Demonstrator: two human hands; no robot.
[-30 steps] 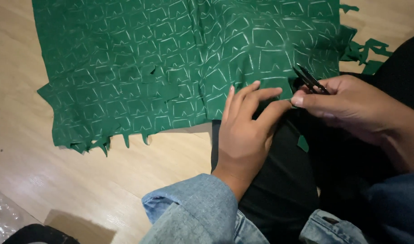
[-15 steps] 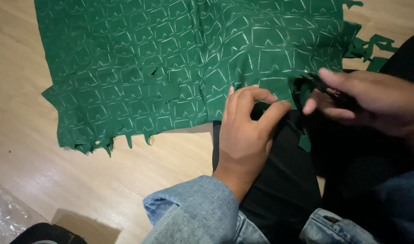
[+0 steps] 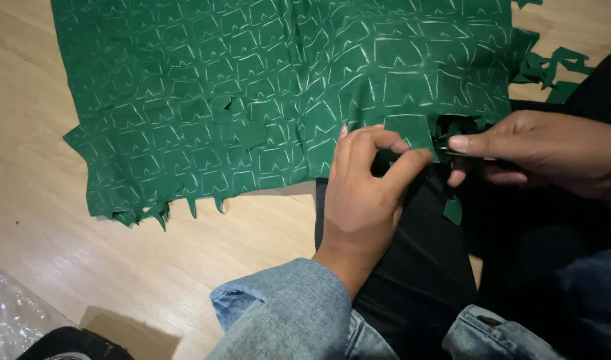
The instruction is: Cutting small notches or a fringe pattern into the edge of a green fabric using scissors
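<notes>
dim, warm indoor light, soft shadows on the wooden floor [image 3: 65, 220], slight blur, dark lower right corner.

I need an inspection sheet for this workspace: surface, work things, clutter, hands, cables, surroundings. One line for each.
Surface: pale wooden floor.
Work things: green cloth with chalk marks, lower edge jagged; dark scissors at its edge.
Clutter: green scraps at the upper right; one scrap on the dark trousers.
Hands: left hand pinches a cloth flap; right hand grips the scissors.
Cables: nothing seen.
Surroundings: clear plastic, bottom left.
</notes>
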